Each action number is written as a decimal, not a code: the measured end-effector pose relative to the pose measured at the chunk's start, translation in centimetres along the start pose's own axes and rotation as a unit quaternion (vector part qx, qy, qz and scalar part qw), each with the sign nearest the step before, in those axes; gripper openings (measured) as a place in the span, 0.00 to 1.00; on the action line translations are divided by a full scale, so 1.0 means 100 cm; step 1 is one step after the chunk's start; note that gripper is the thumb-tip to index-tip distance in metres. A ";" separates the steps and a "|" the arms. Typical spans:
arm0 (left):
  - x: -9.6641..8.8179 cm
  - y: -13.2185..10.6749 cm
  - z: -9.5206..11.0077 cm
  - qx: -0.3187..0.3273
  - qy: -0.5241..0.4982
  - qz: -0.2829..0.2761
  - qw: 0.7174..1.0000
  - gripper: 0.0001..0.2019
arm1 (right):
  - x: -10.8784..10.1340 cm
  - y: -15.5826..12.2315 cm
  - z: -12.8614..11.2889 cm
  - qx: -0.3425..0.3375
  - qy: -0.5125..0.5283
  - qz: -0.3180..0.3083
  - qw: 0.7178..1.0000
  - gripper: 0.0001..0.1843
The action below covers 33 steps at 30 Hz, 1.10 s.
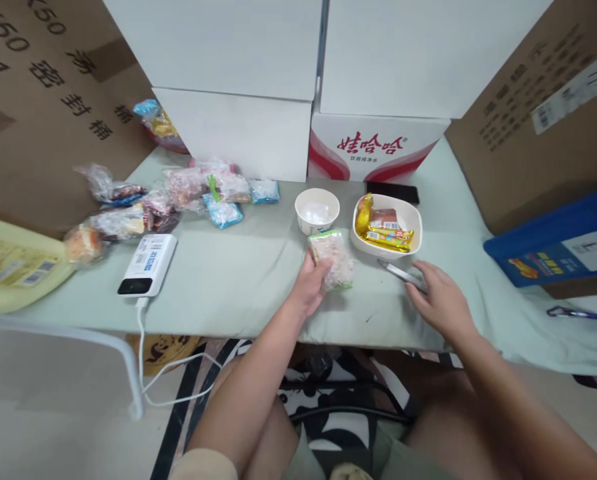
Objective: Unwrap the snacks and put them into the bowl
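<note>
My left hand [310, 285] is closed on a clear plastic snack packet [334, 260] with green edges, held just in front of a white paper bowl [317, 208]. The bowl has clear plastic in it. My right hand [441, 299] has its thumb and fingers around the rear end of a slim grey utility knife [401, 273], whose pointed tip faces a white rectangular bowl [386, 248]. Yellow and brown snack packets [386, 223] lie in that bowl. My fingers partly hide the knife's rear end.
Several wrapped snacks [183, 190] are heaped at the left. A white power bank [148, 265] with a cable lies nearer me. Behind the bowls are a black phone [398, 193] and white boxes [373, 150]. A blue container [558, 237] and a pen [576, 313] are at the right.
</note>
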<state>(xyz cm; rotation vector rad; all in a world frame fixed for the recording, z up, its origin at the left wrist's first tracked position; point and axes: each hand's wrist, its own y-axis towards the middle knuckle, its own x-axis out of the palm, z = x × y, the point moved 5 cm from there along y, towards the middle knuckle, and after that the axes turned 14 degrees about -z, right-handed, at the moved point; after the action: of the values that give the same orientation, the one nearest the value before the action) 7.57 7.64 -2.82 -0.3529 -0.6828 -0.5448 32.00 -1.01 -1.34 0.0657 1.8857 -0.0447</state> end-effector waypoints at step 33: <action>-0.041 -0.017 0.025 0.072 0.142 0.158 0.975 0.29 | 0.020 -0.004 -0.037 0.038 0.047 -0.053 0.997 0.21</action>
<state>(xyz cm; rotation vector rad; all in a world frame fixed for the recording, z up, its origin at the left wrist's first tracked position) 2.71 8.93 -3.55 -0.2339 -0.3766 -0.2333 27.82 -1.10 -2.11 0.0204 1.9808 -0.1898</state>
